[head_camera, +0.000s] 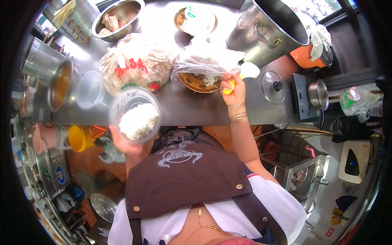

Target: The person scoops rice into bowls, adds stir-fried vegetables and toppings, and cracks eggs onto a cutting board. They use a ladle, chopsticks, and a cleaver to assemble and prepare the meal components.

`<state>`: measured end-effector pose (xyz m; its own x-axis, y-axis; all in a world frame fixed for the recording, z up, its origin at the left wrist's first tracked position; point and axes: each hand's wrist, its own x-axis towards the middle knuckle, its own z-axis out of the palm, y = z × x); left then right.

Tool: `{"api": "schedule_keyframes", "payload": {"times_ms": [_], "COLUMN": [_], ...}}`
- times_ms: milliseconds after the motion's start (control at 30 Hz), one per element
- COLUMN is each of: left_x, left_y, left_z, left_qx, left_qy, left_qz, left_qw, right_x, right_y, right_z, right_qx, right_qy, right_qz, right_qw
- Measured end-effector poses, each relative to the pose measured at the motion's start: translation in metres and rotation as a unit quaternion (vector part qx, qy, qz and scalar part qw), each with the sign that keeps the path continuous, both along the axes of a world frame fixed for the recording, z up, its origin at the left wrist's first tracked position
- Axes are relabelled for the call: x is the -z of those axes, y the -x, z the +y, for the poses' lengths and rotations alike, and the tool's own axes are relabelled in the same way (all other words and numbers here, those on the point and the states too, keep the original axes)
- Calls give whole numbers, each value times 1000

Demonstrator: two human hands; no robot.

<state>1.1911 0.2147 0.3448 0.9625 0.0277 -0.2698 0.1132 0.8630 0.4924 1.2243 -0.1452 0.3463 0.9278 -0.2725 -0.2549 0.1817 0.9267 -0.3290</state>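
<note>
My left hand (130, 145) supports a round clear plastic container (114, 105) from below, at the counter's front edge. A mound of cooked white rice (139, 121) lies inside it. My right hand (232, 87) grips the yellow handle of a rice paddle (249, 70), whose white blade points away to the right. The fingers also touch the edge of a clear plastic bag (205, 61), which lies over a brown patterned bowl (194, 85). Some rice shows in that bowl. Beside the container sits a full, knotted plastic bag (137, 64) with red print.
A tall steel pot (254, 36), a glass lid (273, 87) and a small saucepan (318, 92) stand to the right. On the left are an empty plastic container (90, 90), a bowl of orange-brown liquid (60, 84) and a steel bowl of meat (118, 21).
</note>
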Motion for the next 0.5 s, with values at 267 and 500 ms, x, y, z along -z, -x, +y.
{"api": "schedule_keyframes", "payload": {"times_ms": [267, 500], "left_x": [-1, 4], "left_y": [0, 2], "left_z": [2, 9], "left_qx": [-12, 4], "left_qy": [-17, 12], "left_qz": [26, 10], "left_qw": [999, 1000], "right_x": [-23, 23], "right_y": [-4, 50], "right_z": [4, 0], "right_qx": [8, -27], "right_qy": [-70, 93], "right_qz": [-17, 117], "right_qw": [997, 988]}}
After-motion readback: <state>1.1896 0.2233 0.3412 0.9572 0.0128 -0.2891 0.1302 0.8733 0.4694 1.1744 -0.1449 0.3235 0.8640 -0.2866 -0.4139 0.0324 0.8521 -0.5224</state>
